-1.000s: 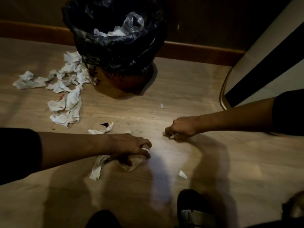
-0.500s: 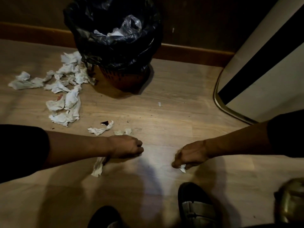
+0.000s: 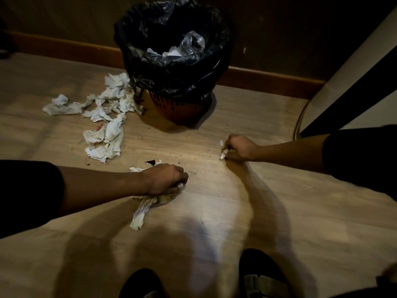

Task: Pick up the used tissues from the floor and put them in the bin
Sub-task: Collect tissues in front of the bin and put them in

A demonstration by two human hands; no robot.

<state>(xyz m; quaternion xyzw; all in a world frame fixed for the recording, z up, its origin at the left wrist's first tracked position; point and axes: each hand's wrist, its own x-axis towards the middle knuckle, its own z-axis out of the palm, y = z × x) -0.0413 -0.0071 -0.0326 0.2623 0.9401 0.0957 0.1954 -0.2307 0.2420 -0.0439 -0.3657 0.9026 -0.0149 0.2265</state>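
Both of the person's hands are down at the wooden floor (image 3: 247, 211). The left hand (image 3: 165, 179) is clenched into a fist around a crumpled tissue (image 3: 144, 208); a bit of white shows at the knuckles, and the rest of the tissue trails out from under the palm, back towards the person, lying twisted on the boards. Just behind that hand, on its far side and touching the wrist as far as I can see, lies another small tissue scrap (image 3: 137, 168) with a dark little shard (image 3: 151, 162) beside it.

The right hand (image 3: 238, 148) is closed too, pinching small white tissue bits (image 3: 223, 154) that poke out of the finger side of the fist, one above and one below. It sits well apart from the left hand, further out across the floor and nearer the bin.

The bin (image 3: 171, 67) stands beyond both hands, against the skirting board (image 3: 64, 47), lined with a black bag (image 3: 133, 39) with some white paper and clear plastic already inside. A heap of used tissues (image 3: 105, 117) lies scattered well beyond the left hand and off to its outer side, the nearest end touching the foot of the bin, some pieces stained red. Beyond the right forearm stands a pale panel with a dark stripe (image 3: 354, 82). Near the person's feet, two dark shoes (image 3: 260, 274) show at the bottom edge.
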